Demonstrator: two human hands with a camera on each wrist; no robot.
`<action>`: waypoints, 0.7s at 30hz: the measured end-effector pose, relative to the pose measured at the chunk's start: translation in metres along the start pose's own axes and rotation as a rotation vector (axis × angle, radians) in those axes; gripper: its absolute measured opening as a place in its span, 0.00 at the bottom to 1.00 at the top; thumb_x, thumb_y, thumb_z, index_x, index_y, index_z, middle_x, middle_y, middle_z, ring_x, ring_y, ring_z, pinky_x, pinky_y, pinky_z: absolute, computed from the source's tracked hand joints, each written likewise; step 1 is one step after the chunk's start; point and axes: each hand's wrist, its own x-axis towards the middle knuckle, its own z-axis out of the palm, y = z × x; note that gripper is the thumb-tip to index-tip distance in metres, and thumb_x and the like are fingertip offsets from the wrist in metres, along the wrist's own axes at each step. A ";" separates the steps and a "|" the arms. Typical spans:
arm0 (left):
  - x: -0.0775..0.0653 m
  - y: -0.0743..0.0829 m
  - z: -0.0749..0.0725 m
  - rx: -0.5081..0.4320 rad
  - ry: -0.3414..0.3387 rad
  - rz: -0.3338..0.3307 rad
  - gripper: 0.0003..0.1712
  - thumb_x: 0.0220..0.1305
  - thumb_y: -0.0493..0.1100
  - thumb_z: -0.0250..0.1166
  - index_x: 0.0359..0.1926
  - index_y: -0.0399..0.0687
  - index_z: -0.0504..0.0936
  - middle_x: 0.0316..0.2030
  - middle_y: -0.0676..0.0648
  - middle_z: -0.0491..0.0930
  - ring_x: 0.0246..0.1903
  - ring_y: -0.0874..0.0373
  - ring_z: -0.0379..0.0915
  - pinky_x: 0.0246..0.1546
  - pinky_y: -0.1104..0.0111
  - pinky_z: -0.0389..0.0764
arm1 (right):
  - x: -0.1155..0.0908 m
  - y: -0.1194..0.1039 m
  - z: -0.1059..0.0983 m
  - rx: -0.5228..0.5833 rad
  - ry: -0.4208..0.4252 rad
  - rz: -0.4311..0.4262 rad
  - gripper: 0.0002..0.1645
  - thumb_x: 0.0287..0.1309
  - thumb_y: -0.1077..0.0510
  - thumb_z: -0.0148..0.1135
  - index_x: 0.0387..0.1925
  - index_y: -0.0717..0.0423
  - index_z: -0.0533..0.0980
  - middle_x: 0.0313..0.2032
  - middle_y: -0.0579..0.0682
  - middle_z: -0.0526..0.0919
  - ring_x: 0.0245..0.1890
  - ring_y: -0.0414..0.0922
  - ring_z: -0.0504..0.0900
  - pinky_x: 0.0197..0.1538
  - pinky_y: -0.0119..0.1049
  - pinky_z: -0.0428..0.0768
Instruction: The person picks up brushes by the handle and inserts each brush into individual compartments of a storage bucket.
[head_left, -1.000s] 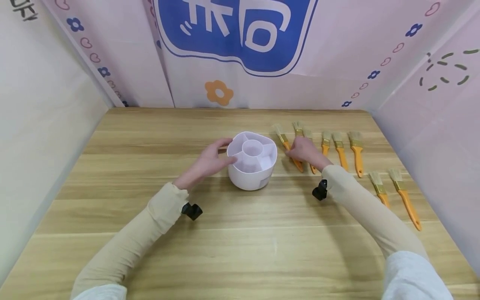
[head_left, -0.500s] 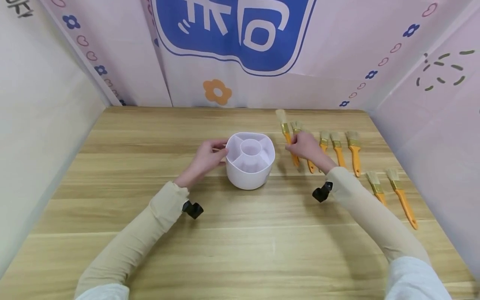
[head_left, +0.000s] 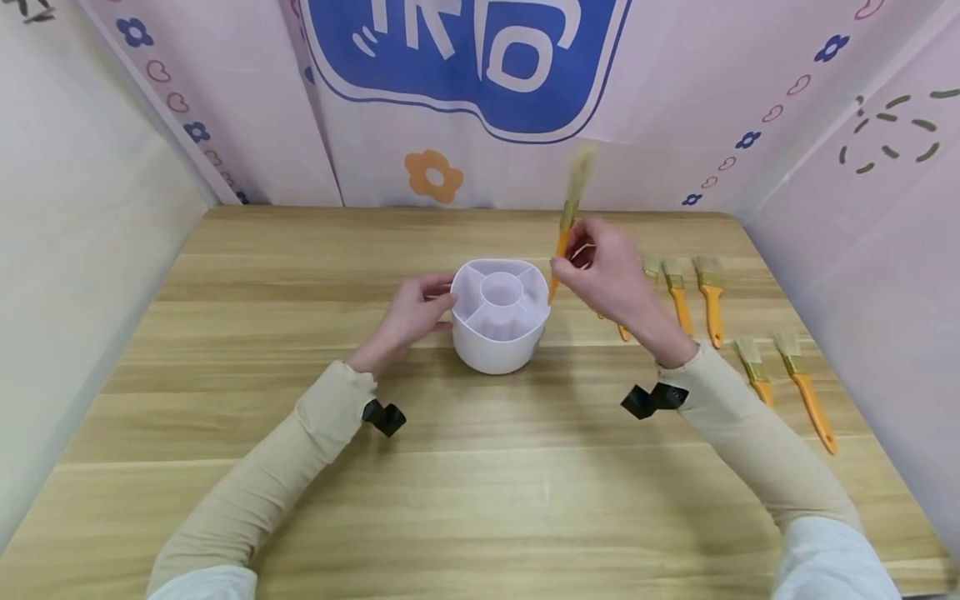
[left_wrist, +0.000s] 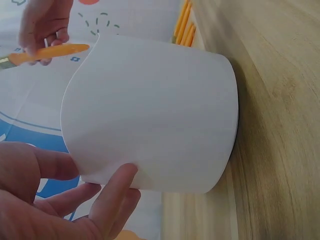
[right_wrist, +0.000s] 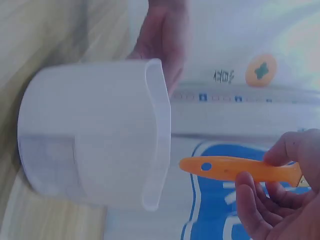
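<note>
A white desk organizer [head_left: 491, 354] with several compartments around a round middle cup stands upright on the wooden table. My left hand [head_left: 408, 317] rests its fingertips against the organizer's left side, near the rim; its fingers look relaxed. Between thumb and fingers, my right hand [head_left: 611, 275] pinches the orange handle of a paintbrush [right_wrist: 225, 168]. The brush points bristles up, and in the right wrist view its handle end is just above the organizer's rim [right_wrist: 159, 115]. In the left wrist view, the handle tip [left_wrist: 82, 48] also shows close to the rim.
Several more paintbrushes lie on the right of the table, among them a wide one [head_left: 712, 308] and a pair nearer the front, including the rightmost brush [head_left: 812, 404]. My right hand hides some. Printed cloth walls [head_left: 517, 183] enclose the table's back and sides.
My right hand has lifted the paintbrush off the table and brought it left and up to the organizer's right rim. The organizer has been turned a little; my left thumb has moved off its front rim.
</note>
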 end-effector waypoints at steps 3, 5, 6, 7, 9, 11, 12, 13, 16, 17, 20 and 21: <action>0.000 0.001 0.000 -0.010 0.000 0.002 0.25 0.68 0.36 0.52 0.65 0.41 0.66 0.60 0.36 0.70 0.56 0.45 0.69 0.50 0.54 0.80 | -0.006 -0.008 0.009 0.041 -0.045 -0.040 0.09 0.50 0.65 0.58 0.34 0.65 0.70 0.30 0.57 0.79 0.27 0.47 0.80 0.27 0.24 0.78; 0.000 0.002 0.000 -0.008 -0.001 0.003 0.25 0.68 0.36 0.52 0.65 0.41 0.66 0.60 0.36 0.70 0.56 0.45 0.69 0.50 0.54 0.81 | -0.009 -0.010 0.017 0.051 -0.082 -0.036 0.10 0.50 0.64 0.58 0.35 0.63 0.70 0.30 0.56 0.79 0.28 0.46 0.81 0.27 0.26 0.78; -0.001 0.002 0.000 -0.010 -0.001 0.005 0.25 0.68 0.36 0.52 0.65 0.41 0.66 0.60 0.36 0.70 0.56 0.44 0.69 0.50 0.54 0.81 | -0.010 -0.010 0.022 0.051 -0.094 -0.032 0.10 0.50 0.64 0.58 0.35 0.63 0.70 0.31 0.55 0.80 0.28 0.46 0.81 0.27 0.26 0.78; -0.001 0.002 0.000 -0.008 -0.003 0.006 0.24 0.68 0.36 0.52 0.65 0.41 0.67 0.60 0.36 0.70 0.56 0.45 0.69 0.50 0.54 0.81 | -0.012 -0.008 0.026 0.043 -0.103 -0.028 0.10 0.50 0.63 0.59 0.35 0.62 0.69 0.31 0.55 0.80 0.29 0.45 0.81 0.28 0.27 0.78; -0.001 0.001 0.001 -0.013 -0.010 0.008 0.25 0.68 0.36 0.52 0.65 0.41 0.67 0.60 0.36 0.70 0.56 0.44 0.69 0.50 0.54 0.81 | -0.014 -0.004 0.032 0.032 -0.108 -0.025 0.10 0.50 0.63 0.59 0.35 0.61 0.69 0.31 0.54 0.80 0.28 0.45 0.81 0.28 0.28 0.78; -0.001 0.000 0.002 -0.019 -0.015 0.009 0.24 0.67 0.36 0.52 0.64 0.42 0.67 0.60 0.36 0.70 0.56 0.45 0.69 0.50 0.54 0.81 | -0.015 0.000 0.037 0.021 -0.107 -0.017 0.11 0.50 0.62 0.59 0.35 0.61 0.70 0.30 0.54 0.79 0.27 0.45 0.80 0.27 0.29 0.77; -0.001 0.000 0.003 -0.026 -0.018 0.007 0.24 0.67 0.36 0.52 0.64 0.42 0.67 0.60 0.36 0.70 0.56 0.45 0.69 0.50 0.54 0.80 | -0.016 0.002 0.038 0.011 -0.103 -0.015 0.11 0.49 0.62 0.59 0.35 0.61 0.70 0.29 0.54 0.79 0.27 0.45 0.80 0.27 0.29 0.77; -0.001 0.000 0.003 -0.029 -0.019 0.005 0.24 0.67 0.36 0.52 0.64 0.42 0.67 0.60 0.36 0.70 0.56 0.45 0.69 0.51 0.54 0.80 | -0.017 0.003 0.040 0.002 -0.104 -0.007 0.10 0.49 0.62 0.58 0.35 0.60 0.70 0.29 0.54 0.79 0.27 0.45 0.79 0.26 0.29 0.77; -0.001 0.000 0.003 -0.034 -0.013 0.007 0.24 0.68 0.36 0.52 0.64 0.41 0.67 0.60 0.36 0.70 0.57 0.45 0.69 0.50 0.53 0.80 | -0.019 0.005 0.043 -0.015 -0.111 0.015 0.09 0.50 0.61 0.58 0.35 0.60 0.71 0.27 0.54 0.79 0.25 0.45 0.78 0.23 0.29 0.75; -0.001 0.001 0.003 -0.034 -0.009 0.007 0.24 0.68 0.36 0.52 0.64 0.41 0.67 0.60 0.36 0.70 0.57 0.45 0.69 0.50 0.53 0.80 | -0.020 0.005 0.044 -0.031 -0.109 0.013 0.09 0.51 0.60 0.58 0.35 0.61 0.72 0.26 0.55 0.79 0.24 0.45 0.77 0.22 0.29 0.73; -0.001 0.001 0.001 -0.034 -0.001 0.011 0.24 0.67 0.36 0.52 0.64 0.42 0.68 0.59 0.36 0.71 0.56 0.45 0.69 0.50 0.53 0.80 | -0.021 0.007 0.047 -0.049 -0.103 -0.003 0.09 0.55 0.58 0.59 0.33 0.61 0.74 0.24 0.55 0.79 0.22 0.46 0.75 0.21 0.28 0.70; -0.001 0.000 0.001 -0.036 -0.001 0.012 0.24 0.67 0.36 0.52 0.64 0.41 0.68 0.59 0.36 0.71 0.56 0.45 0.69 0.50 0.53 0.81 | -0.021 0.008 0.048 -0.057 -0.098 -0.015 0.10 0.55 0.58 0.59 0.34 0.62 0.75 0.23 0.55 0.78 0.22 0.46 0.75 0.21 0.28 0.69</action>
